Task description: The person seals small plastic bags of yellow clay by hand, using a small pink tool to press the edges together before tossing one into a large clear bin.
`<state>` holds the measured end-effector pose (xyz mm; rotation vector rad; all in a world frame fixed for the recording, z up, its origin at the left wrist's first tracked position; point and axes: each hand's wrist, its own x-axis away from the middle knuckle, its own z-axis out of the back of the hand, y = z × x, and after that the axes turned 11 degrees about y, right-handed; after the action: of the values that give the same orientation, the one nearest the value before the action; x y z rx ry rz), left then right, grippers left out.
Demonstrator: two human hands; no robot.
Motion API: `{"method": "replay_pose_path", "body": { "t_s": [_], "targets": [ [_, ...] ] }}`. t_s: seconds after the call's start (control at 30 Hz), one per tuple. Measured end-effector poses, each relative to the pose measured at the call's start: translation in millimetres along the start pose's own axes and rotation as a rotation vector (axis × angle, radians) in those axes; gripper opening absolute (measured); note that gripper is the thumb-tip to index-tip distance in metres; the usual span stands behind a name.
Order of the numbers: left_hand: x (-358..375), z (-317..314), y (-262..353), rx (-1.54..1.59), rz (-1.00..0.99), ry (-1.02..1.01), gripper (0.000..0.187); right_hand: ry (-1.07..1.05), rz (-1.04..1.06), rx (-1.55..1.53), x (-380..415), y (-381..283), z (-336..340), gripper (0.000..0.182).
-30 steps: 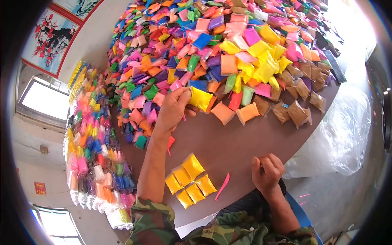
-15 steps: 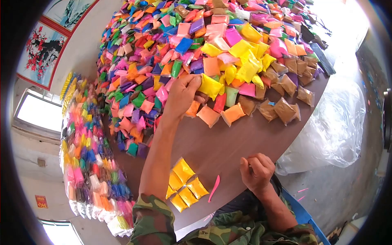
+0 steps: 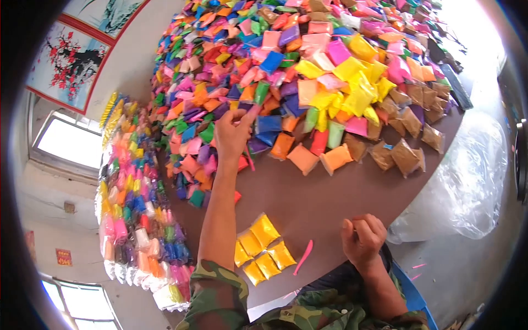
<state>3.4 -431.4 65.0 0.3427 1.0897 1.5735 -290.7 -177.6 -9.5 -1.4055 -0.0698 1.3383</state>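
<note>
My left hand (image 3: 234, 132) reaches into the near left part of a big heap of small coloured packets (image 3: 220, 74). Its thumb and fingers are pinched together at a pink packet (image 3: 253, 113). Blue packets (image 3: 269, 124) lie just right of the fingertips. My right hand (image 3: 364, 240) is curled into a loose fist above the near table edge, with nothing seen in it. Between my arms, several yellow packets (image 3: 268, 264) lie in two neat rows on the brown table (image 3: 308, 201). Beside them is a thin pink plastic knife (image 3: 303, 257).
Loose yellow packets (image 3: 360, 93) top the heap's right part, with brown packets (image 3: 406, 157) beyond. Clear plastic bagging (image 3: 448, 181) hangs off the table's right side. Strung bags of coloured packets (image 3: 137, 203) stand at the left. A dark flat object (image 3: 455, 85) lies at the far right edge.
My left hand has let go of a yellow packet and moved left to a pink one. The whole view has shifted slightly. My right hand stays curled.
</note>
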Motion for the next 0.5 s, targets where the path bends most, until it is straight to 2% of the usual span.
{"method": "replay_pose_path", "body": {
  "t_s": [0.03,0.1,0.13,0.27,0.33,0.37,0.5],
  "targets": [
    [-13.4,11.1,-32.8,-0.077,-0.126,0.138,0.029,-0.004,-0.003,0.001,-0.6,-0.3,0.2,0.026],
    [-30.7,37.4,-60.3,-0.151,-0.123,0.172,0.029,0.001,-0.012,-0.006,1.7,0.5,-1.0,0.026],
    [-35.2,46.8,-66.1,-0.184,-0.118,0.188,0.029,0.000,-0.014,-0.003,2.2,0.6,-1.2,0.026],
    [-49.6,46.9,-65.9,-0.477,-0.371,0.197,0.035,0.004,-0.012,-0.009,0.6,-0.6,-2.2,0.027],
    [-54.5,33.0,-59.3,-0.478,-0.391,0.148,0.038,-0.002,-0.011,0.000,0.5,-0.7,-2.1,0.027],
    [-56.6,25.9,-56.4,-0.479,-0.400,0.123,0.040,-0.005,-0.010,0.004,1.1,-0.7,-2.3,0.028],
    [-68.9,6.4,-53.1,-0.353,-0.147,0.056,0.044,-0.006,-0.010,0.006,2.9,1.5,-2.9,0.028]
  ]
}}
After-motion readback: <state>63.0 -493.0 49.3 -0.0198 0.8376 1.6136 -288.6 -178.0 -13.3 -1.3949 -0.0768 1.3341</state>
